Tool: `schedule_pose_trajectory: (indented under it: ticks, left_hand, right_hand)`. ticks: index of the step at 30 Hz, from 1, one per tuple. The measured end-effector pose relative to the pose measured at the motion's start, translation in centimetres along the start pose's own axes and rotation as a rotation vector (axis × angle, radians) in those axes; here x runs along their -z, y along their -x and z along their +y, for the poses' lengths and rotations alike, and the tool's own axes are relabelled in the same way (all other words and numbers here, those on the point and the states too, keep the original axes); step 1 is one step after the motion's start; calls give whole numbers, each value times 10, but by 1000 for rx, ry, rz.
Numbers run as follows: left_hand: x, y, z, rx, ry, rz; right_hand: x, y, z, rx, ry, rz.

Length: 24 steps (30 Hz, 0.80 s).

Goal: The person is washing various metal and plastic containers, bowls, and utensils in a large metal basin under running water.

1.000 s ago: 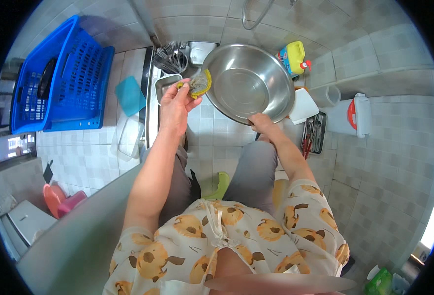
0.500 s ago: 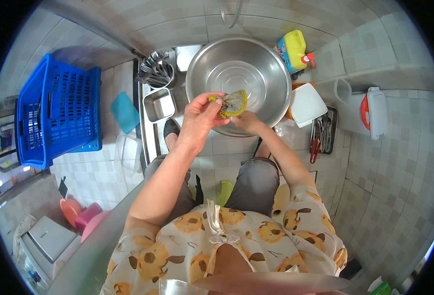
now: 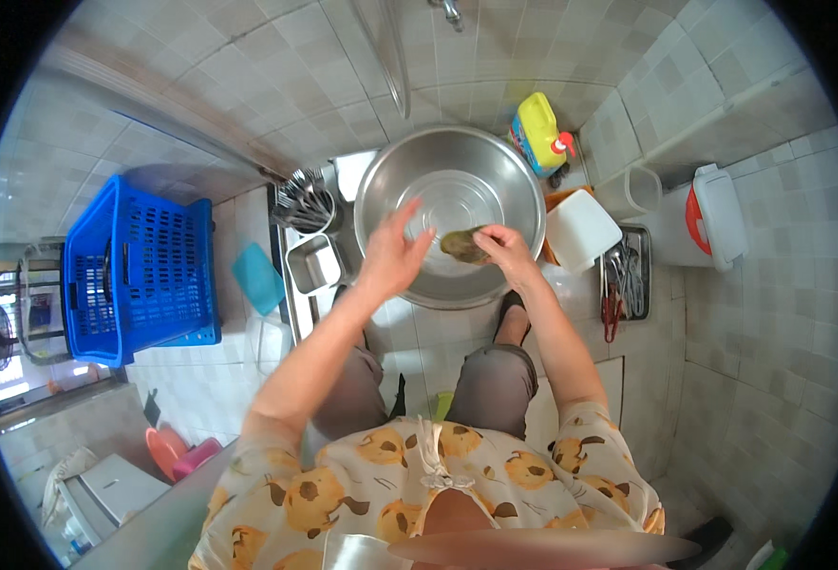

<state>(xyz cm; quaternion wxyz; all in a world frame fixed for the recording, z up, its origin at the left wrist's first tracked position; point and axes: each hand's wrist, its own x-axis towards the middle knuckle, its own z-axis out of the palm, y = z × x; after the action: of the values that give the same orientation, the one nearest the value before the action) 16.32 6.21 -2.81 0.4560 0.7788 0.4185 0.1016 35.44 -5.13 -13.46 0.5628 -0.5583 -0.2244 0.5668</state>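
A wide metal basin [image 3: 499, 180] stands in front of me, with faint ring marks on its bottom. My right hand [image 3: 507, 252] pinches one end of a greyish scrubbing pad [image 3: 461, 246] with a yellow-green edge, over the near right part of the basin. To the left of the pad, my left hand [image 3: 395, 255] hovers over the basin's near side, fingers spread and slightly blurred, with nothing in it.
Left of the basin are a holder of forks and spoons [image 3: 306, 202], a small square metal container [image 3: 314, 265] and a blue crate [image 3: 143, 271]. On the right stand a yellow bottle [image 3: 538, 133], a white square container [image 3: 582, 231] and a tray of utensils [image 3: 638, 271].
My left hand has let go of the scrubbing pad and opened. The pad is now in my right hand alone. The view has tilted, so the basin appears lower.
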Motion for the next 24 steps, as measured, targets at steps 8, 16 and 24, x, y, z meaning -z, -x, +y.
schedule_pose_trajectory:
  ticks: [8, 16, 24]
  left_hand:
    - [123, -212, 132, -1107, -1111, 499]
    - [133, -275, 188, -954, -1495, 236]
    - [102, -250, 194, -736, -1354, 444]
  right_hand:
    - [30, -8, 46, -30, -97, 215]
    - [44, -52, 53, 52, -1, 186]
    - [55, -89, 46, 150, 47, 287]
